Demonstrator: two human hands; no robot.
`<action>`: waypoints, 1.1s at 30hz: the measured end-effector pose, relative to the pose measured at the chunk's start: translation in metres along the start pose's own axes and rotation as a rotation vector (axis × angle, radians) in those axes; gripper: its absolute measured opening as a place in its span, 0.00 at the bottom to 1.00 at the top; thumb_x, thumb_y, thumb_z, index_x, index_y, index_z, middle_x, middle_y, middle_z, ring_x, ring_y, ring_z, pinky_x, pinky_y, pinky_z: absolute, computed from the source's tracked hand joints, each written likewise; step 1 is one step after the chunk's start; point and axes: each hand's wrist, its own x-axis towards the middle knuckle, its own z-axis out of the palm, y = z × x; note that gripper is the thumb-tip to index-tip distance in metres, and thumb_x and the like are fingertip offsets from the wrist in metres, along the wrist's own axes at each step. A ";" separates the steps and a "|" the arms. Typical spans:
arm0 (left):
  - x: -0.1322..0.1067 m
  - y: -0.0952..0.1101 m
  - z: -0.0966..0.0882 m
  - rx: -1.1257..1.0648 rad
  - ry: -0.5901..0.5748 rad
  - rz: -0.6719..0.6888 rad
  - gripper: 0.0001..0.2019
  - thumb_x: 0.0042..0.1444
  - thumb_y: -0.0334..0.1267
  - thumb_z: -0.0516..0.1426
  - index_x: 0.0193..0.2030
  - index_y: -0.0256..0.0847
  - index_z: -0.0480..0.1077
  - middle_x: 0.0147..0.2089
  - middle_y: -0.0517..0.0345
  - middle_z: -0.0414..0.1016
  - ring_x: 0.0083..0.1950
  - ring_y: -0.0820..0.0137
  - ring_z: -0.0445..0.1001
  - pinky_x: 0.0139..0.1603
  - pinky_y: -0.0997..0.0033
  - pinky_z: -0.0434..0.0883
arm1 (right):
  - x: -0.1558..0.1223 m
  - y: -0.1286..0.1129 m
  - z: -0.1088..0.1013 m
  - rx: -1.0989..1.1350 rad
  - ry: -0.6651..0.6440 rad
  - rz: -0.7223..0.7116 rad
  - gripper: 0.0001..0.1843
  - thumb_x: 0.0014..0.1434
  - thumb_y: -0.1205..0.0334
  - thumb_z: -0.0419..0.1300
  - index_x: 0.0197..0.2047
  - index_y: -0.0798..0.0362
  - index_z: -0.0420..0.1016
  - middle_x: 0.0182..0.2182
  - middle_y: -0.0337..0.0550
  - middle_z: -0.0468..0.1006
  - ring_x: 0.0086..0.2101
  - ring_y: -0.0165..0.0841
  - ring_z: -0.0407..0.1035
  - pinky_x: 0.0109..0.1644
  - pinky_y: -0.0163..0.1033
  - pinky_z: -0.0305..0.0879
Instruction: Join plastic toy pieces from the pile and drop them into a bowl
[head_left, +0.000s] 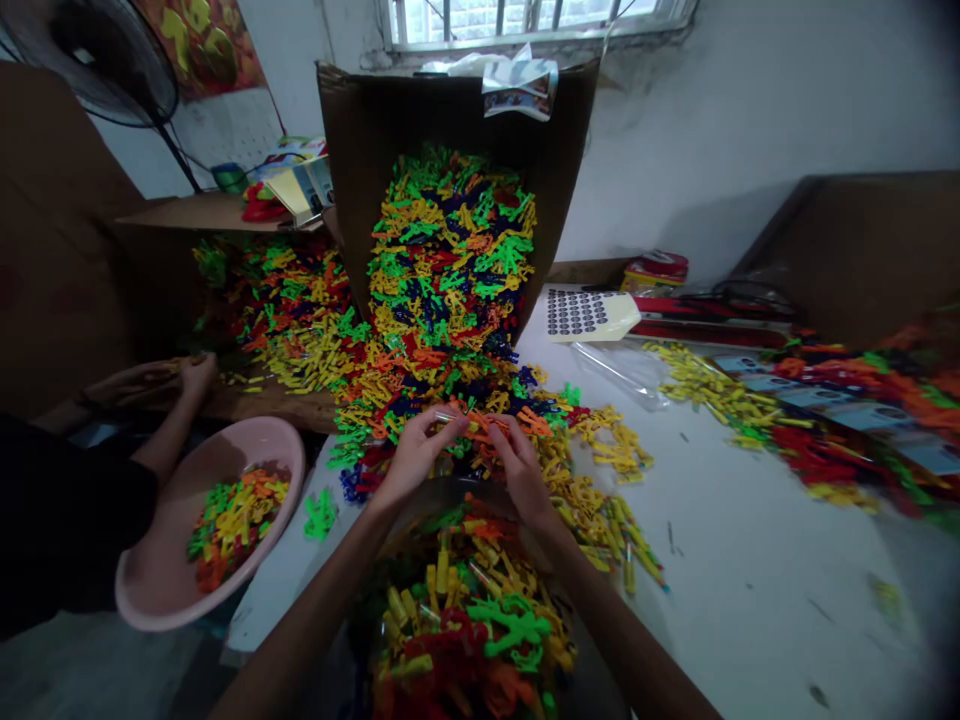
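My left hand point(417, 455) and my right hand point(519, 468) hover close together over the front of a large heap of multicoloured plastic toy pieces point(442, 340). Their fingertips pinch small pieces. My left hand holds a thin pale piece, and my right hand holds an orange plastic piece point(487, 427). Directly below my hands, a dark round basin point(450, 488) holds a mix of green, yellow, red and orange pieces. The heap spills out of a tilted brown cardboard box point(457, 115) and spreads across the table.
A co-worker's hands point(154, 382) work at the left edge of the heap, above a pink basin point(247, 450) of sorted pieces. To the right, a white table point(750, 580) holds yellow and red pieces, printed cards point(825, 405), a clear plastic bag point(619, 372) and a sticker sheet point(589, 314).
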 end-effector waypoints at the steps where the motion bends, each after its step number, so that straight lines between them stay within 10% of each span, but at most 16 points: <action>1: 0.000 0.000 0.000 0.006 0.010 0.005 0.15 0.54 0.48 0.63 0.36 0.36 0.76 0.42 0.51 0.77 0.45 0.64 0.74 0.41 0.71 0.70 | 0.000 0.001 0.000 -0.025 0.006 -0.011 0.17 0.64 0.46 0.53 0.47 0.48 0.70 0.38 0.41 0.76 0.37 0.36 0.70 0.36 0.37 0.66; 14: -0.006 0.002 0.009 0.133 0.196 0.130 0.15 0.54 0.49 0.63 0.32 0.37 0.75 0.37 0.54 0.76 0.40 0.67 0.74 0.43 0.71 0.70 | -0.001 0.011 0.005 -0.240 0.116 -0.138 0.16 0.66 0.47 0.51 0.46 0.50 0.69 0.38 0.43 0.78 0.38 0.37 0.71 0.45 0.40 0.66; 21: -0.004 0.002 0.006 0.122 0.096 0.170 0.13 0.55 0.47 0.63 0.31 0.37 0.76 0.37 0.53 0.77 0.41 0.67 0.75 0.45 0.70 0.69 | -0.005 0.008 0.007 -0.156 0.070 -0.127 0.15 0.66 0.46 0.52 0.44 0.49 0.68 0.33 0.40 0.77 0.28 0.35 0.71 0.34 0.39 0.67; 30: -0.008 0.003 0.014 -0.228 -0.073 -0.091 0.16 0.54 0.49 0.63 0.34 0.37 0.70 0.32 0.57 0.75 0.28 0.68 0.75 0.31 0.69 0.73 | -0.007 0.014 0.000 0.001 0.003 -0.094 0.15 0.65 0.46 0.54 0.43 0.49 0.69 0.30 0.39 0.76 0.28 0.34 0.71 0.36 0.40 0.69; 33: -0.010 0.001 0.021 -0.145 0.022 -0.011 0.16 0.53 0.49 0.64 0.35 0.37 0.70 0.34 0.57 0.76 0.32 0.68 0.75 0.34 0.71 0.72 | -0.006 0.014 0.003 -0.079 0.097 -0.178 0.15 0.65 0.47 0.54 0.43 0.50 0.70 0.32 0.40 0.77 0.31 0.35 0.72 0.38 0.39 0.69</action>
